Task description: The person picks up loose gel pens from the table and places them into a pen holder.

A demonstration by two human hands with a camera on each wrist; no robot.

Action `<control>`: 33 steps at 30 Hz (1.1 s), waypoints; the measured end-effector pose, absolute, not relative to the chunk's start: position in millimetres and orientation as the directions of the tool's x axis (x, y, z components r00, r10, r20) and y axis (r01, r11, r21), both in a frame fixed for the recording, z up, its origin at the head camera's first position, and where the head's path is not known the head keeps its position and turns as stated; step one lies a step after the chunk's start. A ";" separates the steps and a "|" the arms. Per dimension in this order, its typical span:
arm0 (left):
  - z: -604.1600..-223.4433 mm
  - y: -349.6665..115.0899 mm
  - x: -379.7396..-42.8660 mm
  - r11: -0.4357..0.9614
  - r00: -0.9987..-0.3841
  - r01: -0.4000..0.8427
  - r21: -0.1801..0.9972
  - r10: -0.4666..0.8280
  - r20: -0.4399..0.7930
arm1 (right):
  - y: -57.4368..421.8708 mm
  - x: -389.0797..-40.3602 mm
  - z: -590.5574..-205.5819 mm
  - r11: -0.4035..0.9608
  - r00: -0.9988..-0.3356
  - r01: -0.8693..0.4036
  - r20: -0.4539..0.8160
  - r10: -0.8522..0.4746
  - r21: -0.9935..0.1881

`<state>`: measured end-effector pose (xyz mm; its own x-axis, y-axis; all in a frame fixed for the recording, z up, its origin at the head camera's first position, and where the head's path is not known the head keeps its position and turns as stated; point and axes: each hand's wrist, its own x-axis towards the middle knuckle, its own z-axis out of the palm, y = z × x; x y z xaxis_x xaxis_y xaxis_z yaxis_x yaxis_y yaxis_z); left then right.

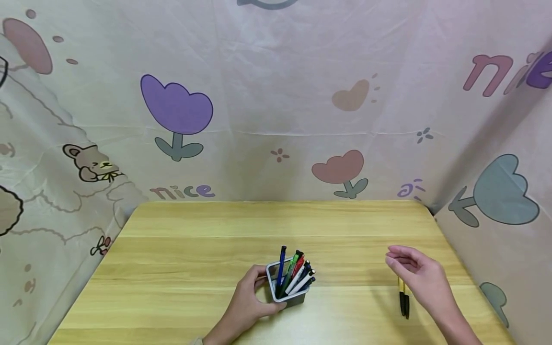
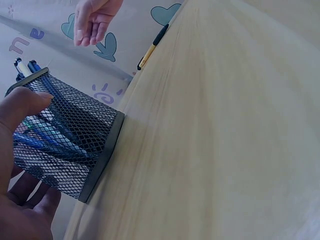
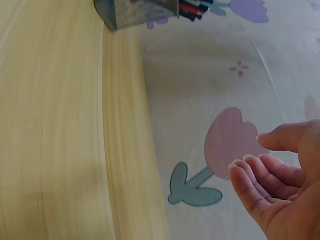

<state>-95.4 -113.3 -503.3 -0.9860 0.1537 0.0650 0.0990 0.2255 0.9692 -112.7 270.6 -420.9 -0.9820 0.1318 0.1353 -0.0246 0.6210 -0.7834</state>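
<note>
With thumb and fingers round its sides, my left hand (image 1: pixel 247 299) grips a dark mesh pen holder (image 1: pixel 295 300). Several pens (image 1: pixel 297 275) stand in it, leaning toward the rim: blue, green, red and white ones. In the left wrist view the mesh wall (image 2: pixel 75 125) shows the pens inside. My right hand (image 1: pixel 422 278) hovers over the right side of the table, fingers loosely bent, thumb apart from them, holding nothing. Beneath it, two yellow pens (image 1: pixel 401 302) with black ends lie side by side, their upper parts partly hidden by the hand.
The wooden table (image 1: pixel 194 249) reaches back to a printed cloth (image 1: pixel 258 96) hung behind it and along both sides. In the right wrist view the pen holder (image 3: pixel 145 12) shows only in part at the top.
</note>
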 end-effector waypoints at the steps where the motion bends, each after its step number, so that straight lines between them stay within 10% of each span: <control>1: -503.1 -113.4 -95.3 0.228 -0.986 0.101 0.968 0.155 0.066 | 273.3 -113.0 -421.7 0.629 -0.982 -0.015 0.129 0.136 -0.777; 33: -505.7 -115.1 -96.3 0.270 -0.983 0.111 0.956 0.175 0.064 | 327.1 -134.8 -459.1 0.865 -0.981 0.185 -0.134 0.138 -0.467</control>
